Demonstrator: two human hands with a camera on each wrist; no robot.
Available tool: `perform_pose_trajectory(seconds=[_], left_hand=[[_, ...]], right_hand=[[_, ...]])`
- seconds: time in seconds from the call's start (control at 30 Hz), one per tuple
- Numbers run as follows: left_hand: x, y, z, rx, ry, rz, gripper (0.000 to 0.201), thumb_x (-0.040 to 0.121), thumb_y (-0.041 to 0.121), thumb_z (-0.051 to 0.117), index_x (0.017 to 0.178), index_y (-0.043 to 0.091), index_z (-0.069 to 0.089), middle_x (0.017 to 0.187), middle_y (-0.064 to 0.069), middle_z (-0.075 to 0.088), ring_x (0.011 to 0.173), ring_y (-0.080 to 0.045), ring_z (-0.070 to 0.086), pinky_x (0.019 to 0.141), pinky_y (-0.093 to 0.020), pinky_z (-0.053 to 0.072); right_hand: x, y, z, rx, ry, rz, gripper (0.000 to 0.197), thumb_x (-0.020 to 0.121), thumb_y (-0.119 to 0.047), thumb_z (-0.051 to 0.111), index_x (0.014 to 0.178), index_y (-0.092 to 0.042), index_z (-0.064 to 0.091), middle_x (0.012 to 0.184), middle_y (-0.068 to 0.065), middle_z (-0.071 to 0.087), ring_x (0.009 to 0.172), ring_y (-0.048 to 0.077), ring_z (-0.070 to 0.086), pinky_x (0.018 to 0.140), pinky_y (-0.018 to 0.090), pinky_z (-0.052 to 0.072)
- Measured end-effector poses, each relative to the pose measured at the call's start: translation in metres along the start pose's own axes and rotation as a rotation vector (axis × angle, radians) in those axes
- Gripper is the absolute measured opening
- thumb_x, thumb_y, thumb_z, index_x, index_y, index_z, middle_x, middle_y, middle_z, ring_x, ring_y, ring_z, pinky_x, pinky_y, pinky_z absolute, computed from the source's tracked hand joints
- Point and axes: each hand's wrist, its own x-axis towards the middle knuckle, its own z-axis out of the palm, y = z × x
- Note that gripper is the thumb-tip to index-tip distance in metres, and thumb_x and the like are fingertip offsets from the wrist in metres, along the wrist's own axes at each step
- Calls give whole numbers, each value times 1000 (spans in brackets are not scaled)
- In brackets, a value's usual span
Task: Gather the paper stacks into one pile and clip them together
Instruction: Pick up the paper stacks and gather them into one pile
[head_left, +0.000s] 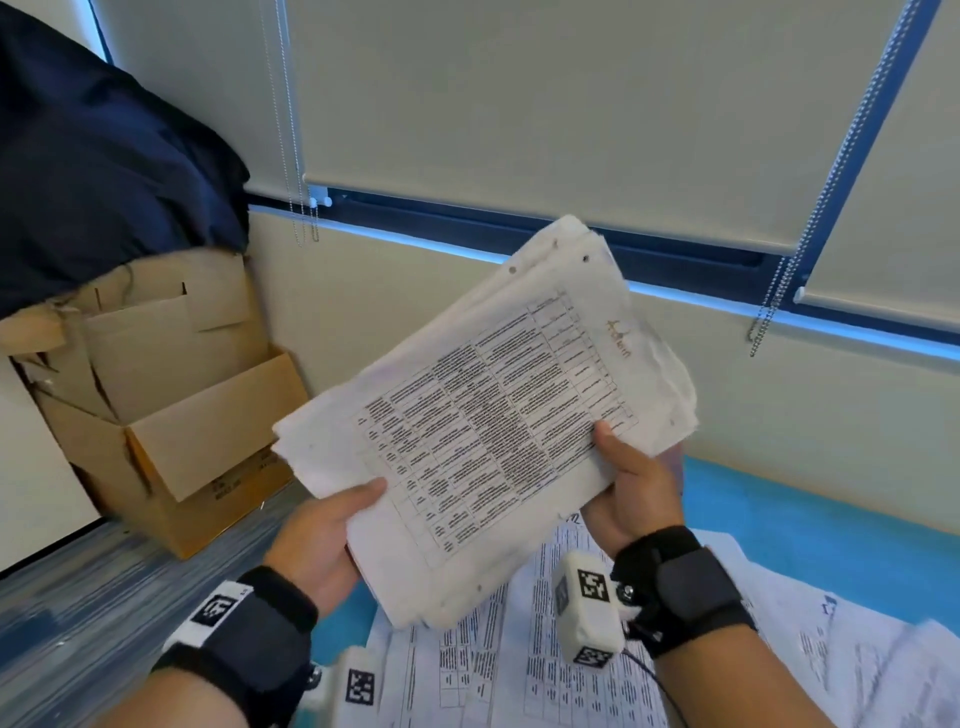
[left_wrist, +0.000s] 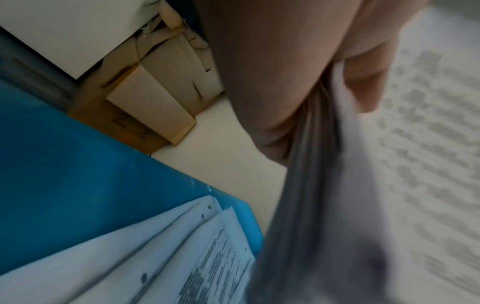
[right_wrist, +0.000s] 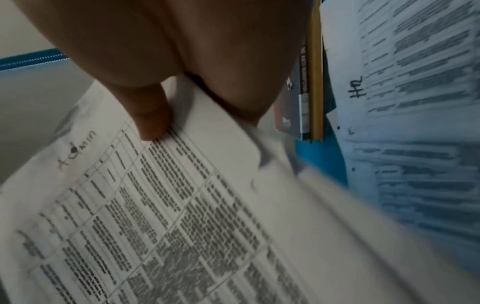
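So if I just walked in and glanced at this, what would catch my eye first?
Probably the thick stack of printed papers, held up in the air at a tilt by the left hand and right hand. Below it, more printed sheets lie spread on a bright blue table, and an open cardboard box sits on the floor to the left.

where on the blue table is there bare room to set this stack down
Bare blue table shows along the wall, beyond the right hand. Below the held stack and toward the near right, loose printed sheets crowd it.
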Motion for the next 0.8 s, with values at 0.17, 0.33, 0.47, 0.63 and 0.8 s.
perform_pose_trajectory(seconds=[0.17,0.33,0.47,0.63,0.8], left_hand=[[4,22,-17,191,154,175,33,86,-1,63,117,11,67,120,-14,71,114,-34,65,101,-54,47],[3,21,-19,355,211,208,22,89,2,66,105,15,71,109,-8,75,104,-30,68,91,-47,53],[2,13,-12,419,176,233,24,88,5,68,106,22,72,109,-5,75,105,-28,68,93,-51,53],[1,13,-15,426,175,207,25,88,0,66,106,16,69,111,-12,72,102,-30,66,90,-47,53],[-3,-10,-22,532,197,39,22,88,-5,64,96,15,68,102,-13,73,97,-33,66,89,-48,51]], right_hand=[[5,-7,-45,-189,103,88,39,80,1,52,117,-5,61,111,13,71,98,34,67,80,43,55],[6,-16,-56,-599,19,134,29,74,7,62,101,-3,65,105,15,73,100,44,65,88,51,52],[6,-19,-46,-707,-36,29,37,80,10,64,91,-23,76,100,8,76,96,32,71,89,48,54],[7,-18,-52,-683,16,-62,56,78,20,55,77,-32,76,78,-6,76,78,17,70,75,39,55],[1,3,-73,-782,65,5,47,75,22,52,91,-17,74,86,-2,76,85,25,66,83,42,49]])
